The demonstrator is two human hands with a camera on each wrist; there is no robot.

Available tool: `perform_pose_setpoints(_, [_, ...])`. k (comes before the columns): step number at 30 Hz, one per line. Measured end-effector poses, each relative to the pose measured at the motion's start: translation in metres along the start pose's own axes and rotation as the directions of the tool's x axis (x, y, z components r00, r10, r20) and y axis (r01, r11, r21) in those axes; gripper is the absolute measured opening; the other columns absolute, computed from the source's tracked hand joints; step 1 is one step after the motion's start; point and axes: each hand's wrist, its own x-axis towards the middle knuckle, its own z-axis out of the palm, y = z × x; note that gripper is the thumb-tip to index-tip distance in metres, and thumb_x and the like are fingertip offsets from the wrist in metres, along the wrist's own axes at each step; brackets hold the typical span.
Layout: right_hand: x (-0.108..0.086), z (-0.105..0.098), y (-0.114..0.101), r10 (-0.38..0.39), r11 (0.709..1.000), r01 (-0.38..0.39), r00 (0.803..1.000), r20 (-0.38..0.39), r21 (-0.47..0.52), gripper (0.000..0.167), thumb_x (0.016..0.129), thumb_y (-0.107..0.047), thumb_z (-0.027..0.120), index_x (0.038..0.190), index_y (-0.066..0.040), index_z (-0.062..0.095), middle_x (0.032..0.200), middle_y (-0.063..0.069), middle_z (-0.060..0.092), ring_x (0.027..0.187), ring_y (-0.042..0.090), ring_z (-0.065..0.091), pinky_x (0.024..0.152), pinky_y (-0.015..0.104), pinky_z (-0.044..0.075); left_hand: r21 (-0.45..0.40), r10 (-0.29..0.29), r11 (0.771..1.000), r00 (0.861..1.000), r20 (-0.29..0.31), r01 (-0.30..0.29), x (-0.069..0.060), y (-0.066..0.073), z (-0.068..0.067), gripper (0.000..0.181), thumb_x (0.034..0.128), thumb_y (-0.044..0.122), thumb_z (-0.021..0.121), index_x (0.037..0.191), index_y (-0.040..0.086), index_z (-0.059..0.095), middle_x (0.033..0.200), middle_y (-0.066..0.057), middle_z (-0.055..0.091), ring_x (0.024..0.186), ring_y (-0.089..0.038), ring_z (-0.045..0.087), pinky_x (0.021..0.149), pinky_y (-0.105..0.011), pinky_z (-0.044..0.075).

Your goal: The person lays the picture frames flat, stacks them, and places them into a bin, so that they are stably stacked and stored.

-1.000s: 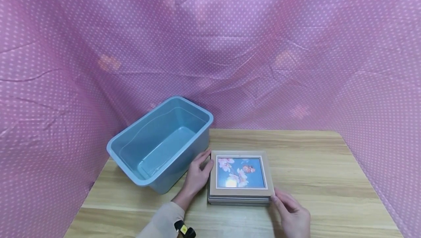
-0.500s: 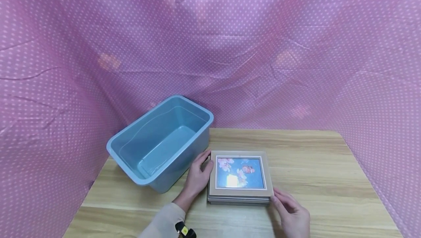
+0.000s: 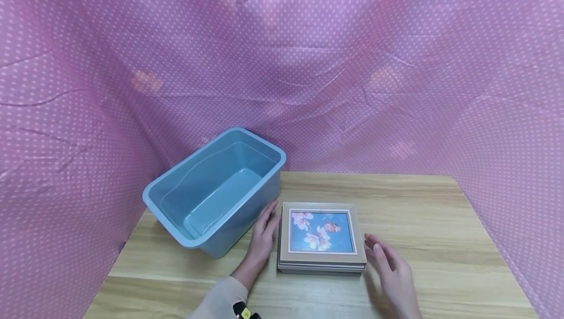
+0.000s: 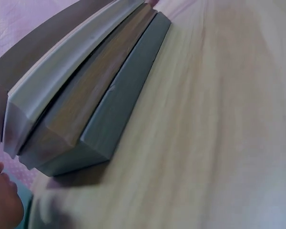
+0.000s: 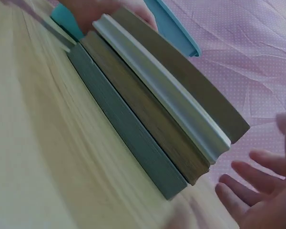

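Note:
A neat stack of several picture frames lies flat on the table. The top one is a tan picture frame (image 3: 323, 257) with a print of pink blossoms on blue. Under it the right wrist view shows a white frame (image 5: 167, 98), a brown frame (image 5: 148, 112) and a dark grey frame (image 5: 128, 126) at the bottom. My left hand (image 3: 261, 240) is beside the stack's left side, fingers extended, with a small gap. At the right side my right hand (image 3: 393, 270) stands off the frames, its fingers relaxed and spread in the right wrist view. Neither hand holds anything.
A blue plastic tub (image 3: 260, 194) stands at the back left, angled, close to my left hand. Bare wood-grain table (image 3: 440, 240) extends to the right of the stack. Pink dotted cloth (image 3: 326, 89) hangs behind and along both sides.
Both hands have let go of the stack: the left has drawn slightly left, and the right has come off the near right corner, its fingers loosening. The frames have stayed in place.

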Motion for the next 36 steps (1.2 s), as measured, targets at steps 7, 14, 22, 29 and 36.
perform_pose_setpoints(7, [0.028,0.001,-0.001,0.012,0.969,-0.058,0.982,0.188,0.239,0.069,0.119,-0.042,0.033,0.171,0.001,0.016,0.179,0.019,0.018,0.154,-0.001,0.040,0.125,0.021,0.033,-0.143,-0.066,0.987,0.996,0.065,0.074,-0.014,-0.011,-0.002,0.060,0.1159,0.026,0.037,0.172,0.009,0.025,0.182,-0.016,0.014,0.168,-0.043,0.010,0.135,-0.067,0.006])
perform_pose_setpoints(14, [0.044,0.017,0.008,0.136,0.910,-0.256,0.927,0.349,0.325,0.076,0.115,-0.058,0.027,0.175,-0.021,-0.002,0.184,-0.003,-0.007,0.170,0.027,-0.011,0.136,0.024,0.004,-0.161,-0.091,0.981,0.987,0.131,0.111,-0.025,-0.018,0.007,0.061,0.1176,0.030,0.026,0.175,0.014,0.011,0.184,-0.010,0.007,0.169,-0.041,0.004,0.135,-0.068,-0.002])
perform_pose_setpoints(22, [0.046,0.024,0.017,0.100,0.918,-0.226,0.926,0.363,0.325,0.071,0.115,-0.057,0.022,0.175,-0.024,0.003,0.184,-0.001,-0.009,0.168,0.030,-0.017,0.134,0.062,-0.014,-0.203,-0.064,0.973,0.977,0.204,0.106,-0.028,-0.016,0.016,0.067,0.1173,0.036,0.025,0.174,0.011,0.002,0.184,-0.014,0.001,0.170,-0.039,-0.002,0.136,-0.062,-0.002])
perform_pose_setpoints(29, [0.043,0.027,0.019,0.111,0.921,-0.223,0.936,0.333,0.318,0.068,0.116,-0.052,0.026,0.175,-0.024,0.005,0.184,0.000,-0.007,0.168,0.030,-0.017,0.133,0.064,-0.015,-0.240,-0.090,0.960,0.972,0.218,0.143,-0.028,-0.016,0.022,0.070,0.1161,0.041,0.028,0.175,0.016,0.000,0.184,-0.011,-0.002,0.170,-0.037,-0.004,0.136,-0.064,-0.004])
perform_pose_setpoints(36, [0.042,0.032,0.019,0.108,0.910,-0.220,0.944,0.312,0.352,0.069,0.116,-0.043,0.034,0.175,-0.021,0.006,0.184,-0.002,-0.005,0.169,0.028,-0.016,0.134,0.062,-0.015,-0.280,-0.104,0.948,0.978,0.181,0.152,-0.030,-0.015,0.024,0.071,0.1142,0.041,0.031,0.175,0.018,0.002,0.184,-0.008,0.000,0.170,-0.036,-0.006,0.135,-0.065,-0.007])
